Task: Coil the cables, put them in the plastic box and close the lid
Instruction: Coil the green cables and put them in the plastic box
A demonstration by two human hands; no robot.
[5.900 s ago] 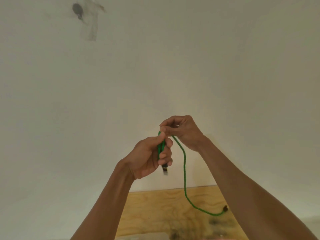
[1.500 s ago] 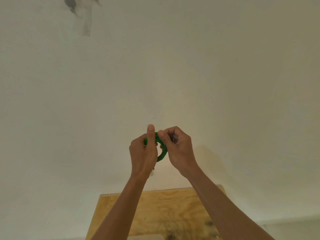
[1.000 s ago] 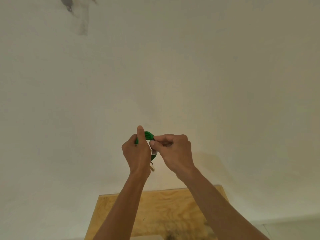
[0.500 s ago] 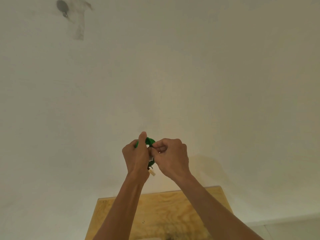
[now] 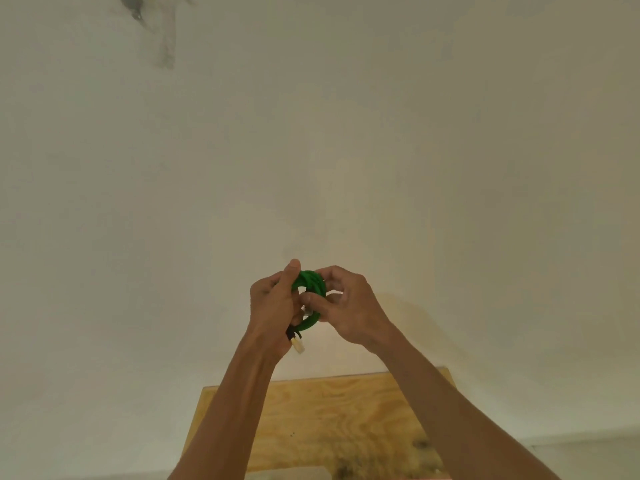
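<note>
**Both hands hold a small green coil in the air**

The left hand (image 5: 273, 306) is closed around the left side of the green cable (image 5: 309, 282), which is wound into a small, tight ring of several loops. Its thumb stands straight up along the coil, and its other fingers are wrapped behind the loops. The right hand (image 5: 346, 306) takes the right side of the same ring: its thumb presses on the front of the coil near the centre, and its index finger curls over the top of the loops. So both hands are shut on the cable, and they touch each other at the middle of the ring.

Under the left hand, one end of the cable comes out. It has a short black part and then a pale connector (image 5: 298, 346), which points down and a little to the right. The other end of the cable I cannot see; the fingers hide it.

The coil is held up in the air in front of a plain, light wall (image 5: 450, 168). High on the wall, at the upper left, there is a dark mark (image 5: 133, 3) with a grey smear below it.

Both bare forearms rise from the lower edge of the view. Below them stands a plywood table (image 5: 329, 410), well apart from the hands. At its near edge a pale object (image 5: 291, 474) is only partly visible, and I cannot tell what it is.
</note>
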